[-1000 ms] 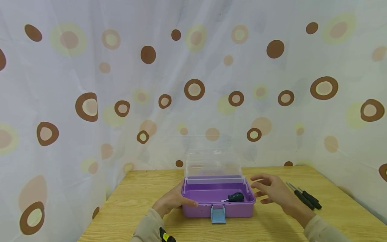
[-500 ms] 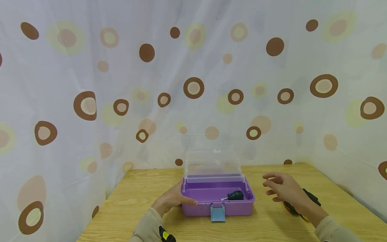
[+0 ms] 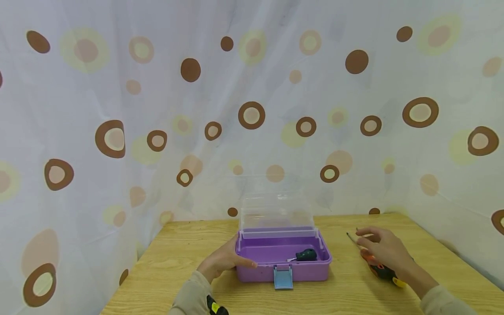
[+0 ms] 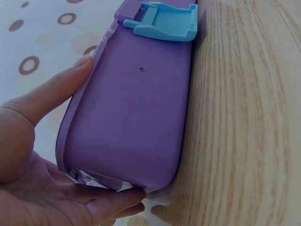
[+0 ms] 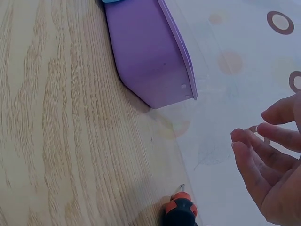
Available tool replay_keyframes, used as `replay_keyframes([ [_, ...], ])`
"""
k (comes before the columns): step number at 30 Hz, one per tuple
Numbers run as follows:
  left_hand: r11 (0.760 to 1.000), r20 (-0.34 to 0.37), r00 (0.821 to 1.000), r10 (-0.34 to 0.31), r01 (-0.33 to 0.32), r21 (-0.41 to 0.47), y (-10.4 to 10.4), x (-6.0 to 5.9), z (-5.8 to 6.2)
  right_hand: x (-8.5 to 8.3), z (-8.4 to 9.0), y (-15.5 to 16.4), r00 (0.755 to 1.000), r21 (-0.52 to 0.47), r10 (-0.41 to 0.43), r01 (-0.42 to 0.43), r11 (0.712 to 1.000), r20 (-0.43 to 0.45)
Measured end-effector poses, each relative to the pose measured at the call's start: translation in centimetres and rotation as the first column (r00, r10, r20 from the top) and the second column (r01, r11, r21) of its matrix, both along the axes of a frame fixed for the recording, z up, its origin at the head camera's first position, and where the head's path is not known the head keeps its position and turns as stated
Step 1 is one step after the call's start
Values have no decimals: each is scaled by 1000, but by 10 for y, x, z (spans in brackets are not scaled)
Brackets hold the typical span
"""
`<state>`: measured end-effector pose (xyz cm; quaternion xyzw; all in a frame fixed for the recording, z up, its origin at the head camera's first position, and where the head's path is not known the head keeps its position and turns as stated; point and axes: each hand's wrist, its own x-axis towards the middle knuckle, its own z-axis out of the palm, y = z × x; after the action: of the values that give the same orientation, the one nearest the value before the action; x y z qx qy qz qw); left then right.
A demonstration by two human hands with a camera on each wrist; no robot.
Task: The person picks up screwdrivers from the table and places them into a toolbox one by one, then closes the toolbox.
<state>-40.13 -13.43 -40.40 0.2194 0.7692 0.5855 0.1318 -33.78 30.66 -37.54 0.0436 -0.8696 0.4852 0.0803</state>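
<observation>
A purple box point(image 3: 299, 271) with a clear lid standing upright and a blue latch point(image 3: 283, 278) sits mid-table. Inside lies a green-handled screwdriver point(image 3: 306, 255). My left hand point(image 3: 230, 261) grips the box's left end, its thumb point(image 4: 56, 94) along the rim and its fingers point(image 4: 117, 200) round the corner of the purple box point(image 4: 136, 103). My right hand point(image 3: 379, 247) hovers open, fingers spread, over an orange-and-black screwdriver point(image 3: 379, 269) on the table to the right. The right wrist view shows that screwdriver point(image 5: 179, 212) below the right hand point(image 5: 268, 165), apart from it.
The wooden table point(image 3: 177, 262) stands in a corner of spotted curtain point(image 3: 157, 131). Its right edge runs close behind the right hand. Bare wood lies in front of the box and to its left.
My right hand has moved from beside the box's right end out to the right, over the screwdrivers. The left hand and the box have stayed put.
</observation>
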Motion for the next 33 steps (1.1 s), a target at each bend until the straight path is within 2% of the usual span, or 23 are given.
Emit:
replay_keyframes([
  [5, 1000, -1, 1000, -4, 4, 0, 1, 0, 0, 2, -7, 9, 1000, 48, -17, 18, 999, -20],
  [12, 1000, -7, 1000, -27, 27, 5, 2, 0, 0, 2, -10, 21, 998, 170, -51, 58, 984, -47],
  [21, 1000, -13, 1000, -26, 27, 14, 2, 0, -1, -6, -35, 38, 993, 380, -56, 91, 920, -101],
  [25, 999, -15, 1000, -22, 22, 28, 1, 0, 0, -12, -47, 37, 989, 462, -51, 111, 880, -141],
  [33, 1000, -31, 999, -25, 26, 8, 1, 0, 0, -10, -56, 31, 992, 539, -105, 130, 833, -76],
])
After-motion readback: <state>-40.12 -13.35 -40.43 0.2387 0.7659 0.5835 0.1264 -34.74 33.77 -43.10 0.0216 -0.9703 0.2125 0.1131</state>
